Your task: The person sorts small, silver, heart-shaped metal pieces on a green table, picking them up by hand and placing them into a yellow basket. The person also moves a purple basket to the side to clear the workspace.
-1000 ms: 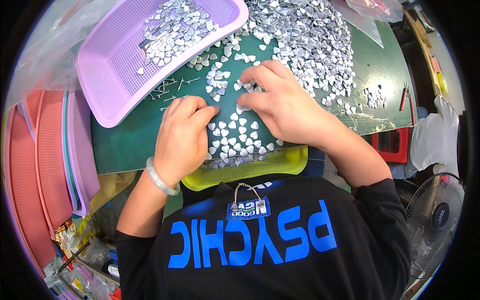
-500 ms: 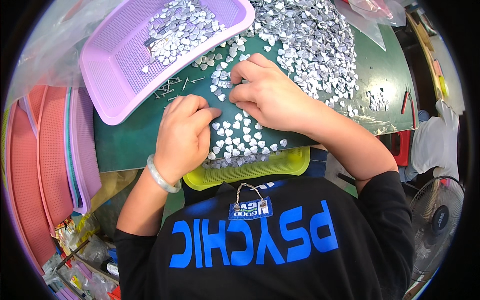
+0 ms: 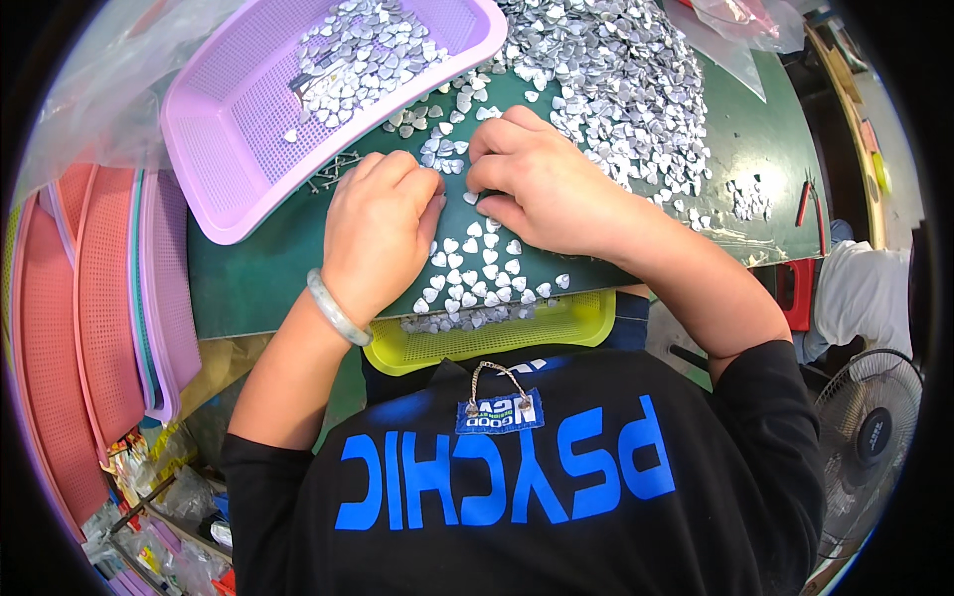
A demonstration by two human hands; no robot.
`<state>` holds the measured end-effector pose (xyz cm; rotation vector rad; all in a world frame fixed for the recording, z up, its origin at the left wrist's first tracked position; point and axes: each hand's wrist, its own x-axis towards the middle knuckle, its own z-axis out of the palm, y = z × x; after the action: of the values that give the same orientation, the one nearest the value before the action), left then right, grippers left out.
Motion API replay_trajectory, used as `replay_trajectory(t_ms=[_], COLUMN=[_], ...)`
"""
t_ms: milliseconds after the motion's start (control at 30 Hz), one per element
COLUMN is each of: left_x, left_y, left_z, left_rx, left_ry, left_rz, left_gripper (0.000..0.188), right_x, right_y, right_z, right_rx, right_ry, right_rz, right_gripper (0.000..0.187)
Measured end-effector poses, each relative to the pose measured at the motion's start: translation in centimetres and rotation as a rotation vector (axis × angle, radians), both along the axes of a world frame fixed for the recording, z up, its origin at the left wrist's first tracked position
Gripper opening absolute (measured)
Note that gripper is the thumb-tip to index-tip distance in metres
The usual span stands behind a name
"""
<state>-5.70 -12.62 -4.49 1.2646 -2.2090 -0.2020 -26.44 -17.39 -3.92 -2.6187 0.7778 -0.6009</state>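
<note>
My right hand (image 3: pixel 547 184) has thumb and forefinger pinched at a small silver heart-shaped piece (image 3: pixel 470 198) above the green tabletop. Close on its left, my left hand (image 3: pixel 386 221) is curled with fingertips pressed together; whatever it may hold is hidden. Loose heart pieces (image 3: pixel 456 277) lie scattered below the hands toward the table's near edge. A small cluster of hearts (image 3: pixel 442 149) sits just beyond the fingertips. Further back rises a large heap of hearts (image 3: pixel 636 89).
A purple perforated basket (image 3: pixel 214 149) with hearts stands at the far left, with small metal pins (image 3: pixel 336 173) beside it. Under the table's near edge sits a yellow-green basket (image 3: pixel 566 326) containing hearts. Red-handled pliers (image 3: pixel 805 204) lie right; a fan (image 3: pixel 873 437) stands lower right.
My left hand has moved right and slightly up, closer to my right hand. A heart piece now shows at my right fingertips, and the cluster beyond them looks smaller.
</note>
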Motion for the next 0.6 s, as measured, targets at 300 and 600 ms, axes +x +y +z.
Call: replay_trajectory(t_ms=[300,600], left_x=[0.2,1.1], left_y=[0.8,0.7], left_z=[0.0,-0.1], left_rx=[0.201,0.103], left_ry=[0.104,0.117], left_rz=[0.038,0.116], left_gripper=[0.006,0.019], right_x=[0.4,0.7], right_y=[-0.3,-0.5], right_z=[-0.8,-0.2], right_rx=[-0.084,-0.093], right_ry=[0.008,0.066], right_rz=[0.003,0.04], right_gripper=[0.012,0.006])
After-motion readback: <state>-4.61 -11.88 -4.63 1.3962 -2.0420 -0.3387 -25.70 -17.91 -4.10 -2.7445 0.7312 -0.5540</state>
